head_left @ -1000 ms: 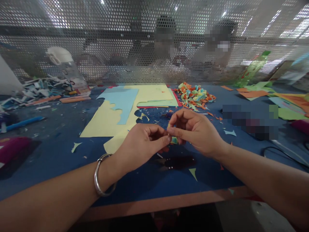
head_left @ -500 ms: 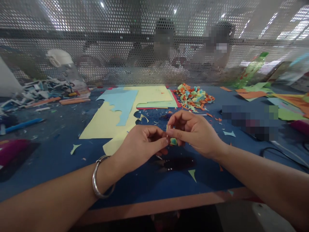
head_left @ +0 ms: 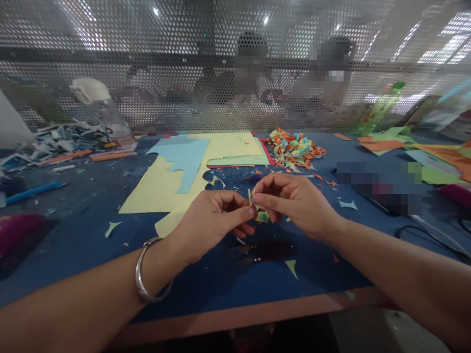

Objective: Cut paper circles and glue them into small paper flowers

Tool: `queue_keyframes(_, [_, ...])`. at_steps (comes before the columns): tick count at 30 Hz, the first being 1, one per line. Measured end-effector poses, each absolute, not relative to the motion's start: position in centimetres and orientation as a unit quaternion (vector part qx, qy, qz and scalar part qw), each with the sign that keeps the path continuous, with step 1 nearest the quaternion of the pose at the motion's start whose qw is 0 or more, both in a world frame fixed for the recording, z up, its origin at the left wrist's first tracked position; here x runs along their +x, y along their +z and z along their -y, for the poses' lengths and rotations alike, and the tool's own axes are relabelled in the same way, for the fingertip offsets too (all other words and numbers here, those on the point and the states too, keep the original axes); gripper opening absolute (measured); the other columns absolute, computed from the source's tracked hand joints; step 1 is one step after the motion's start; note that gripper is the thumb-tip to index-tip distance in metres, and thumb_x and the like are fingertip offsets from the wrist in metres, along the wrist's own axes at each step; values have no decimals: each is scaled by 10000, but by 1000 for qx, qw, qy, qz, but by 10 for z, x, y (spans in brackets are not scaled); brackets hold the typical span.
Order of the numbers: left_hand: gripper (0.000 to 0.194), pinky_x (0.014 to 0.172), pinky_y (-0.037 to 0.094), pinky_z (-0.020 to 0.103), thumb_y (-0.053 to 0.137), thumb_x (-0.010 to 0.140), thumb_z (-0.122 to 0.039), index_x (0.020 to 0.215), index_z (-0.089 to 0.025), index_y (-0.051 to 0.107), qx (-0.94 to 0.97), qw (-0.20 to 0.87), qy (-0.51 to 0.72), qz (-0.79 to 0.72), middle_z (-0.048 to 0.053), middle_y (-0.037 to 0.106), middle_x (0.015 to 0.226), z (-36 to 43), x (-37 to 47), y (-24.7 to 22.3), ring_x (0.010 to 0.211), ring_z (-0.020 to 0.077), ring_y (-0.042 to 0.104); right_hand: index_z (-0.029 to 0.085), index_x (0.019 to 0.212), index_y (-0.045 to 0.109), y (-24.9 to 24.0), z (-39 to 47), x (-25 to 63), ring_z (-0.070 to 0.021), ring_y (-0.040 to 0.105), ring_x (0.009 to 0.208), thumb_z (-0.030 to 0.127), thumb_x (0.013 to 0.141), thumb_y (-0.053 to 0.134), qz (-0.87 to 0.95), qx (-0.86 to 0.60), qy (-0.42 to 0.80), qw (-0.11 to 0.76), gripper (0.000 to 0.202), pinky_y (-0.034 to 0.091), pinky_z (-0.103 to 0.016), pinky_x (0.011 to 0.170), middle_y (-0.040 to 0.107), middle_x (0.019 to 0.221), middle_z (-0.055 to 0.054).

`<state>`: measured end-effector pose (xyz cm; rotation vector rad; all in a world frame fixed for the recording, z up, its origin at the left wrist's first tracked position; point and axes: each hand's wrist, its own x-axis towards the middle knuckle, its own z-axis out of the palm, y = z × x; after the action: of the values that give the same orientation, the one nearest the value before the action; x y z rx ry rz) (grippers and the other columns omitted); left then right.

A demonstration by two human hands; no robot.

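Observation:
My left hand [head_left: 217, 218], with a silver bangle on its wrist, is closed in a pinch at the middle of the table. Facing it, my right hand [head_left: 298, 203] pinches too, the fingertips of both almost touching. Between them a small yellow paper piece [head_left: 249, 196] stands up, its edge towards me; it looks folded, and its lower part is hidden by fingers. Just under the right fingers lies a small yellow and blue paper piece [head_left: 262, 216]. A dark tool with shiny rivets [head_left: 272, 250] lies below the hands; its kind is unclear.
Yellow sheets [head_left: 143, 196] and a cut blue sheet [head_left: 193, 164] lie ahead left. A pile of coloured paper pieces [head_left: 294, 147] sits ahead right. A water bottle [head_left: 110, 117], a blue pen [head_left: 35, 192], a green bottle [head_left: 382, 108] and cables stand or lie around. Behind is a perforated screen.
The fingertips have shifted slightly, and more of the yellow paper piece now shows upright between them. Both hands stay in nearly the same place.

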<state>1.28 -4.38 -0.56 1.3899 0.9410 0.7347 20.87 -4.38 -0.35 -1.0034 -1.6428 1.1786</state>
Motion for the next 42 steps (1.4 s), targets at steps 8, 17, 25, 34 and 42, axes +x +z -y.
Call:
queue_keyframes(8, [232,632,574,228,743,814,-360,832,-142,669,606,611,306,-408,18,712,746,44,11,-8,674,144,720,167,867,640,-5,44,211,-60,565,488,349,809,768,659,-391,485,421,230,453,-185,451,651,713,24])
queue_keyframes(17, [237,617,566,208,750,816,-350,835,-131,660,603,617,303,-405,19,711,749,44,12,-7,659,130,715,160,856,650,-4,43,210,-61,574,483,361,782,793,655,-390,491,422,257,456,-187,451,653,698,27])
queue_keyframes(25, [203,616,567,215,737,812,-330,814,-138,672,607,616,295,-407,14,698,714,45,11,-8,653,134,712,163,849,645,-3,44,209,-67,578,460,374,746,817,647,-398,498,418,291,453,-188,424,653,683,29])
queue_keyframes(34, [201,615,570,232,739,793,-334,799,-143,678,608,612,283,-419,19,701,704,44,12,-6,649,147,718,165,851,629,-5,43,209,-68,575,460,381,739,821,648,-405,496,412,310,459,-189,434,650,655,33])
queue_keyframes(42, [181,589,560,205,731,800,-310,776,-142,667,611,607,284,-421,-4,670,643,45,13,-4,625,138,718,166,837,616,-4,43,209,-60,556,447,359,737,822,647,-404,496,415,299,453,-185,427,643,650,41])
